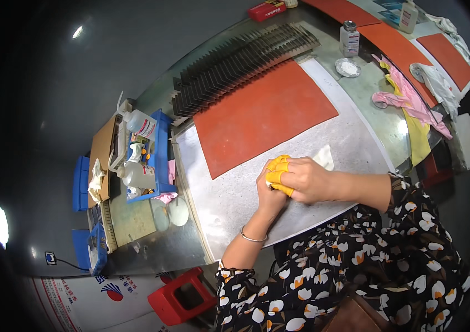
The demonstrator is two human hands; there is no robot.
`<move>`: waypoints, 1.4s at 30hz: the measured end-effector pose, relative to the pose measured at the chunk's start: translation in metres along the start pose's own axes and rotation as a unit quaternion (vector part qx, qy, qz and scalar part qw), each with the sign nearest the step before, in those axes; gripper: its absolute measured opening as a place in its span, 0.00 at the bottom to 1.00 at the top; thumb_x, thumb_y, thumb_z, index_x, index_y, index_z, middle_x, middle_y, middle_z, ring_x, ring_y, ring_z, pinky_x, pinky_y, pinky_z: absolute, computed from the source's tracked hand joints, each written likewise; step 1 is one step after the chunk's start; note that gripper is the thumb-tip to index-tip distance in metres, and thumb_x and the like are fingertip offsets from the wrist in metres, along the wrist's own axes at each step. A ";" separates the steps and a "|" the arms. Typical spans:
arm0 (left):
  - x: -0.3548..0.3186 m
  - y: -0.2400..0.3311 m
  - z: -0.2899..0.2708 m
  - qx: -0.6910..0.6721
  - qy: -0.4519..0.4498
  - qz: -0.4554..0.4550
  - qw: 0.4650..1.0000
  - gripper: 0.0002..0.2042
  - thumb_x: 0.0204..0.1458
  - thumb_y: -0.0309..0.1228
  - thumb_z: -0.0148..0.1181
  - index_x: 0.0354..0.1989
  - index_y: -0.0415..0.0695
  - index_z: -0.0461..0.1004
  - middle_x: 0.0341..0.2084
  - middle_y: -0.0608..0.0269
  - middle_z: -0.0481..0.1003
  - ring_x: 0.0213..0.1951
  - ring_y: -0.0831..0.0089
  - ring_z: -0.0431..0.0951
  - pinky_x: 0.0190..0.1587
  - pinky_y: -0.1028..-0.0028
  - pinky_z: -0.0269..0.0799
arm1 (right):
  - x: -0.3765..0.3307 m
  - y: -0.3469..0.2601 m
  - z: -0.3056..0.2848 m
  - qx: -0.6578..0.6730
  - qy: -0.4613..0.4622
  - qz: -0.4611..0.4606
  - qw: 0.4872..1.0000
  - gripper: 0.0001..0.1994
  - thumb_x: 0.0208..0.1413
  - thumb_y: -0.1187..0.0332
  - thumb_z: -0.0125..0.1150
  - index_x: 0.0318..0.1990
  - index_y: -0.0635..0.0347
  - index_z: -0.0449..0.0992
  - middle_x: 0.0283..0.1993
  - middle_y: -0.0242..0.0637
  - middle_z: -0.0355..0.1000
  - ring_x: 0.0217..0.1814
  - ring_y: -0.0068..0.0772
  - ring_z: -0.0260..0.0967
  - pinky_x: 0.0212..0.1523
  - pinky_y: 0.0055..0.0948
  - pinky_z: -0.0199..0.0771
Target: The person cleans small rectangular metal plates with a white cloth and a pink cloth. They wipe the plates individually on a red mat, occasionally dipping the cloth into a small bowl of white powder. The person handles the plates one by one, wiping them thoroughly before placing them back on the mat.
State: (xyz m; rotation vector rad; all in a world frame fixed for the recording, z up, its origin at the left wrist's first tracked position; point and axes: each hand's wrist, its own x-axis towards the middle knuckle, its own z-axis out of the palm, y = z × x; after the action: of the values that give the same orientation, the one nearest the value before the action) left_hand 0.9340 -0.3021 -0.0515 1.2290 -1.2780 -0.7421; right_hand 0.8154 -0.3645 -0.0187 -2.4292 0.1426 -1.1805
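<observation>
Right grip (305, 180) closed against left hand (267, 191)

My worktop (369, 94) has a smooth greyish surface. Directly on it lie a large pale sheet (229, 210), which is partly under a red mat (262, 116), a long row of dark plates (240, 66), a blue tray (162, 146), a bottle (349, 43), a small dish (348, 68) and a pink cloth (409, 102).

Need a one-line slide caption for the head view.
Left hand and right hand, with yellow finger covers, meet near a flat orange-red rectangular mat on a pale grey sheet.
</observation>
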 end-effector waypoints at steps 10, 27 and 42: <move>-0.004 0.010 -0.018 -0.279 -0.183 -0.137 0.933 0.12 0.50 0.26 0.54 0.40 0.32 0.69 0.30 0.56 0.74 0.34 0.68 0.75 0.41 0.70 0.71 | 0.027 0.028 -0.074 0.114 -0.108 0.149 0.976 0.07 0.46 0.73 0.58 0.33 0.65 0.74 0.30 0.40 0.72 0.33 0.40 0.69 0.35 0.32 0.69; -0.001 0.001 -0.024 -0.281 -0.322 -0.159 0.890 0.09 0.47 0.28 0.58 0.32 0.34 0.74 0.27 0.58 0.75 0.32 0.72 0.74 0.38 0.74 0.70 | 0.025 0.028 -0.052 0.312 -0.280 0.150 0.895 0.06 0.46 0.75 0.56 0.33 0.63 0.75 0.28 0.40 0.70 0.30 0.37 0.67 0.32 0.30 0.66; -0.011 -0.001 -0.013 -0.285 -0.342 -0.202 0.873 0.13 0.45 0.24 0.60 0.40 0.37 0.69 0.30 0.61 0.74 0.33 0.74 0.73 0.39 0.75 0.69 | 0.016 0.023 -0.040 0.243 -0.286 0.081 0.923 0.05 0.43 0.74 0.55 0.28 0.66 0.73 0.26 0.47 0.69 0.32 0.46 0.68 0.32 0.36 0.67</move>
State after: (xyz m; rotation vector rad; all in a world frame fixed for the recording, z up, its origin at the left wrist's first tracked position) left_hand 0.9442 -0.2886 -0.0540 0.7494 -1.2043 -1.8379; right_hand 0.7973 -0.4031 0.0047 -2.1508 -0.1153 -0.3388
